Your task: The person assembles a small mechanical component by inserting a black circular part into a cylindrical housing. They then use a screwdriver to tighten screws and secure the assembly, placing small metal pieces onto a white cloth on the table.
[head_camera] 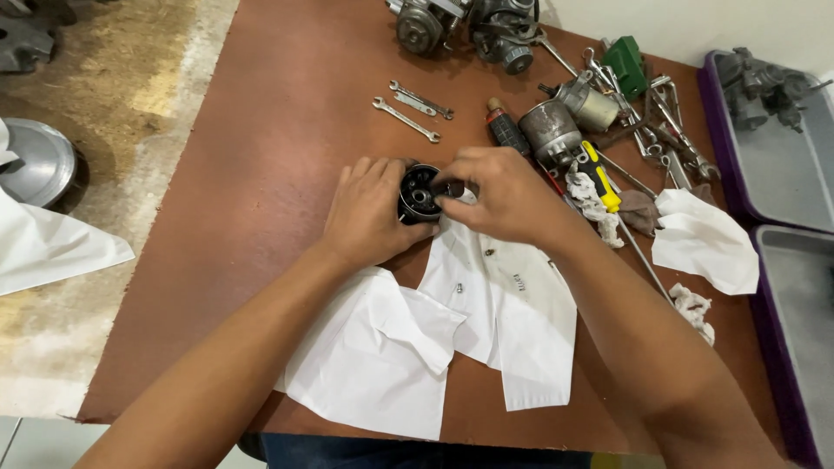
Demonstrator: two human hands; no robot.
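Round black metal part [420, 193] held upright above white paper [486, 295].

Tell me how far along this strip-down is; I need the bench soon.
Done: small screws lie on the white paper, and wrenches are out. In hand: the left hand steadies a black round part while the right hand works its face. Left: other assemblies wait behind; I cannot tell how many.

Round black part [420, 193] mostly hidden by both hands; grey trays [782, 174] cut off at right edge
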